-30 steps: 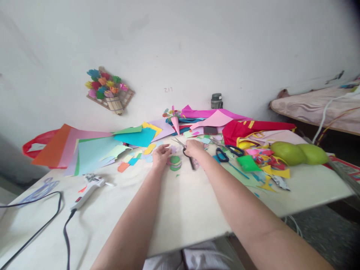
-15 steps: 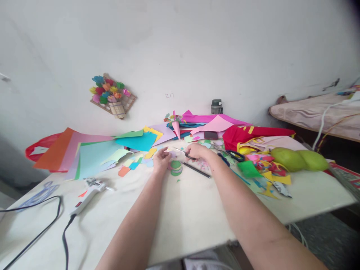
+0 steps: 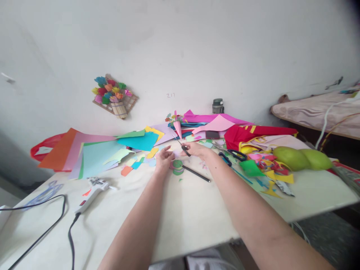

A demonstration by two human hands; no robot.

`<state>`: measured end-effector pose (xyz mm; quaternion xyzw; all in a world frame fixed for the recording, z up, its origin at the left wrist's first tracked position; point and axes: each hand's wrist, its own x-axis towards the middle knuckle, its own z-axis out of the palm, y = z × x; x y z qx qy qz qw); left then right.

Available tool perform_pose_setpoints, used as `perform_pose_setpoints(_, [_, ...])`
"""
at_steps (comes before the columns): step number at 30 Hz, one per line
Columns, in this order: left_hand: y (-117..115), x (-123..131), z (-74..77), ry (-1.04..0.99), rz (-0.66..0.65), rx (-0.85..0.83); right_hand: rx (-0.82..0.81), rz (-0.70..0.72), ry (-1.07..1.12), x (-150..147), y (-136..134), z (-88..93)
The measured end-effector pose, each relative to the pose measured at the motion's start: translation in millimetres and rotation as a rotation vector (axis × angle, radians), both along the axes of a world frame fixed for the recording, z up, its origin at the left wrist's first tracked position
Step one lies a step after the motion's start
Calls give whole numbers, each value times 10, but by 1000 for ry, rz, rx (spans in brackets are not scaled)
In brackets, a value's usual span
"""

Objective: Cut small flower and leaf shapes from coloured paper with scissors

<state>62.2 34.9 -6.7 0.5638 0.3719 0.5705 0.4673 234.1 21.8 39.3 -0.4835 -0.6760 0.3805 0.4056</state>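
My right hand [image 3: 196, 148] is closed on a pair of small dark-handled scissors [image 3: 185, 150], whose blades point away and to the left. Close beside it, my left hand [image 3: 164, 158] pinches a small pale lavender piece of paper [image 3: 176, 153], mostly blurred against the table. Below the hands lie round green paper pieces [image 3: 177, 165] with pinkish edges. A black pencil [image 3: 196, 174] lies slantwise just right of these circles, and a tiny green scrap [image 3: 180, 180] sits nearer to me.
A glue gun [image 3: 92, 195] with its cord lies at left. Coloured paper sheets [image 3: 97, 159] spread behind it. A pink paper cone with flowers [image 3: 177, 127] stands at the back. Dark scissors [image 3: 237, 155], mixed scraps [image 3: 270, 165] and green fruit [image 3: 300, 157] are at right.
The scissors have turned in my right hand, their blades now pointing more away from me. My left hand has rotated slightly. The whole view has shifted a little.
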Motion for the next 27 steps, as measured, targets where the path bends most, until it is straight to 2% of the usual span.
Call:
perform_pose_setpoints(3, [-2, 6, 3, -4, -8, 8, 19, 12, 70, -14, 35, -43])
perform_pose_setpoints(11, [-8, 93, 3, 24, -14, 30, 41, -232, -29, -170, 83, -94])
perform_pose_setpoints(15, [17, 78, 6, 29, 46, 2, 86, -362, -91, -105, 127, -85])
perform_pose_setpoints(17, [40, 23, 10, 121, 150, 24, 82, -472, -112, -22, 157, -84])
perform_pose_setpoints(19, [58, -48, 21, 302, 296, 86, 55, -601, -150, 71, 176, -83])
perform_pose_setpoints(21, [64, -112, 37, 485, 381, 124, 4, -673, -197, 146, 182, -88])
perform_pose_setpoints(24, [52, -157, 48, 663, 368, 182, -70, -719, -251, 204, 186, -119])
perform_pose_setpoints(27, [36, -152, 34, 799, 292, 173, -46, -713, -262, 213, 215, -189])
